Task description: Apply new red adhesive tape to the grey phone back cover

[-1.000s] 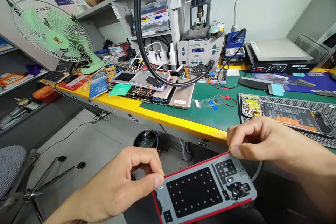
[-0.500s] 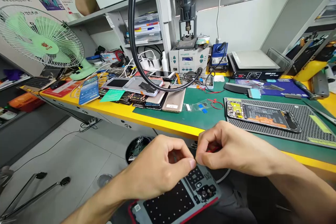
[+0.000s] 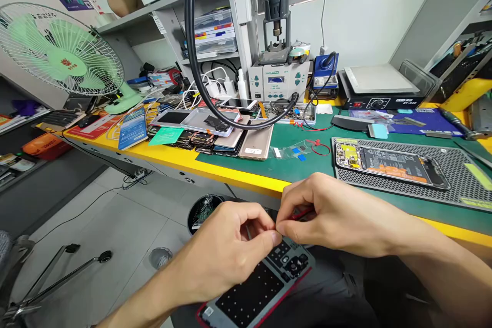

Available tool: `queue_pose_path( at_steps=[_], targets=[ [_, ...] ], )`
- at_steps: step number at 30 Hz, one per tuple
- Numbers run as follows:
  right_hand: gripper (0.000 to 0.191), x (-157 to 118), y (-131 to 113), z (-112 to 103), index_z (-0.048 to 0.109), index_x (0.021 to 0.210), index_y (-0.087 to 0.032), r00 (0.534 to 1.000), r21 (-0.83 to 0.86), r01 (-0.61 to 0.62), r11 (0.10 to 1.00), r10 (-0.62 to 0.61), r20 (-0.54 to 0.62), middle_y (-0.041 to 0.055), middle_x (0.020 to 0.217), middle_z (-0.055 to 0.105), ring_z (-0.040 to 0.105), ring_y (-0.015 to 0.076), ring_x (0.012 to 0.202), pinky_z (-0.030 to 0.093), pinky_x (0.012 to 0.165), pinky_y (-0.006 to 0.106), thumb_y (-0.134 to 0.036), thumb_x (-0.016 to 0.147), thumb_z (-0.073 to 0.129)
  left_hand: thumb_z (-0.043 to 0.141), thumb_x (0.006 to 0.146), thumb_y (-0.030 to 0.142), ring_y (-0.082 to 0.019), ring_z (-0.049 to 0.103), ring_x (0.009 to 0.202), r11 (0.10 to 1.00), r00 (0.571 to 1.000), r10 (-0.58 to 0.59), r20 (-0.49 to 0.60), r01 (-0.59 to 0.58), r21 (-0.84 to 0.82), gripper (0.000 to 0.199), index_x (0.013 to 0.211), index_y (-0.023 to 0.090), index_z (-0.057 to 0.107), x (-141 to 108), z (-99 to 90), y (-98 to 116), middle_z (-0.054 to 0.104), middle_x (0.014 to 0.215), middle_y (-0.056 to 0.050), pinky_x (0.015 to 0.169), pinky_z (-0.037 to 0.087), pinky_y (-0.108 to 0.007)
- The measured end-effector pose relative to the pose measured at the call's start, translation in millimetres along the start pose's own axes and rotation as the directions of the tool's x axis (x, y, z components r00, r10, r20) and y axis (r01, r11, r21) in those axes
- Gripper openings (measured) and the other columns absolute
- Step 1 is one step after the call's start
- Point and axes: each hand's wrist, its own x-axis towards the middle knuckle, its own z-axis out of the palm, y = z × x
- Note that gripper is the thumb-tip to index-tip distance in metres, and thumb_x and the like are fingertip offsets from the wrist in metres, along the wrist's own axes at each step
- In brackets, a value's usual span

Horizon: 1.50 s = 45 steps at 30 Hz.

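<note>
A phone back cover (image 3: 251, 292) with red edges, black pads and a camera opening lies tilted on the lap, inner side up. Over its upper end, my left hand (image 3: 234, 251) is closed in a pinch of thumb and forefinger. My right hand (image 3: 315, 210) pinches as well, its fingertips meeting those of the left. Whatever lies between the fingertips is too small to make out. Something red shows behind the right fingers. On the bench beyond the right hand rests an opened phone (image 3: 395, 166), its battery and board exposed, on a perforated mat (image 3: 461, 171).
A hot-air station (image 3: 279, 82) stands at the back, its black hose (image 3: 189, 25) looping forward. Stacked phones (image 3: 257, 142) sit left of centre, a green fan (image 3: 67, 61) farther left. Below the yellow bench edge (image 3: 230, 177) is a waste bin (image 3: 200, 210).
Both hands and the back cover appear slightly farther left in the view, while the bench has shifted a little right. The fingertips stay pinched together.
</note>
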Motion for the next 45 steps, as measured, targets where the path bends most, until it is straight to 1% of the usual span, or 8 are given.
queue_pose_path(
  at_steps=[6, 11, 16, 22, 32, 39, 42, 45],
  targets=[
    [0.022, -7, -2, 8, 0.085, 0.093, -0.027, 0.973, -0.226, 0.128, 0.966, -0.167, -0.161, 0.0006, 0.088, 0.081, 0.069, 0.0156, 0.071, 0.046, 0.061, 0.022, -0.021, 0.092, 0.064, 0.062, 0.095, 0.029, -0.011, 0.056, 0.068, 0.982, 0.96, 0.141, -0.24, -0.104, 0.157, 0.019, 0.081, 0.026, 0.074, -6, 8.2, -3, 0.063, 0.077, 0.004, 0.06, 0.041, -0.023],
    [0.02, -14, 0, 9, 0.084, 0.092, -0.032, 0.933, -0.259, 0.071, 0.963, -0.156, -0.326, -0.0022, 0.09, 0.082, 0.074, 0.0168, 0.077, 0.053, 0.069, 0.022, -0.029, 0.095, 0.065, 0.062, 0.094, 0.026, -0.01, 0.056, 0.062, 0.967, 0.917, 0.205, -0.344, -0.135, 0.216, 0.02, 0.076, 0.025, 0.071, -10, 8.3, -5, 0.06, 0.071, 0.005, 0.053, 0.039, -0.021],
    [0.022, -22, -8, 10, 0.081, 0.083, -0.034, 0.916, -0.198, 0.137, 0.971, -0.2, -0.347, -0.0082, 0.08, 0.078, 0.072, 0.01, 0.068, 0.051, 0.06, 0.017, -0.022, 0.093, 0.067, 0.063, 0.094, 0.021, -0.009, 0.061, 0.063, 0.924, 0.813, 0.358, -0.459, -0.236, 0.301, 0.015, 0.089, 0.026, 0.076, -10, 14.3, -7, 0.064, 0.071, 0.004, 0.057, 0.046, -0.019],
    [0.023, -24, -10, 23, 0.076, 0.076, -0.027, 0.857, -0.157, 0.223, 0.962, -0.27, -0.439, -0.0039, 0.079, 0.074, 0.068, 0.009, 0.063, 0.05, 0.058, 0.017, -0.013, 0.091, 0.065, 0.064, 0.093, 0.018, -0.008, 0.056, 0.057, 0.895, 0.722, 0.432, -0.541, -0.268, 0.357, 0.017, 0.078, 0.021, 0.072, -8, 23.2, -4, 0.063, 0.068, 0.003, 0.053, 0.044, -0.019],
    [0.022, -21, 6, 17, 0.082, 0.094, -0.026, 0.853, -0.376, 0.101, 0.921, -0.274, -0.444, 0.0079, 0.09, 0.075, 0.07, 0.0212, 0.07, 0.054, 0.065, 0.03, -0.036, 0.099, 0.064, 0.065, 0.094, 0.018, -0.008, 0.057, 0.059, 0.9, 0.73, 0.414, -0.544, -0.238, 0.365, 0.015, 0.081, 0.02, 0.072, -8, 21.5, -1, 0.062, 0.069, 0.004, 0.058, 0.046, -0.018],
    [0.026, -20, 6, 13, 0.077, 0.089, -0.032, 0.922, -0.038, 0.087, 0.996, -0.094, -0.376, -0.0006, 0.098, 0.072, 0.068, 0.017, 0.076, 0.051, 0.064, 0.029, -0.048, 0.102, 0.061, 0.066, 0.092, 0.018, -0.008, 0.059, 0.059, 0.929, 0.78, 0.355, -0.515, -0.231, 0.29, 0.015, 0.079, 0.021, 0.074, -9, 18.9, -1, 0.064, 0.068, 0.004, 0.057, 0.047, -0.016],
    [0.026, -17, 5, 13, 0.079, 0.082, -0.032, 0.914, 0.123, 0.127, 0.984, -0.067, -0.401, -0.0013, 0.095, 0.074, 0.069, 0.0172, 0.081, 0.052, 0.067, 0.027, -0.047, 0.099, 0.066, 0.066, 0.091, 0.019, -0.01, 0.061, 0.062, 0.949, 0.802, 0.314, -0.508, -0.255, 0.183, 0.014, 0.078, 0.021, 0.073, -9, 19.6, -3, 0.066, 0.071, 0.003, 0.058, 0.049, -0.019],
    [0.023, -16, 3, 16, 0.08, 0.074, -0.031, 0.893, 0.193, 0.183, 0.964, -0.081, -0.443, -0.0014, 0.09, 0.075, 0.069, 0.015, 0.074, 0.051, 0.061, 0.024, -0.041, 0.094, 0.072, 0.067, 0.09, 0.021, -0.012, 0.062, 0.064, 0.962, 0.815, 0.263, -0.516, -0.264, 0.073, 0.013, 0.079, 0.02, 0.071, -9, 21.5, -5, 0.066, 0.073, 0.001, 0.058, 0.049, -0.022]
  ],
)
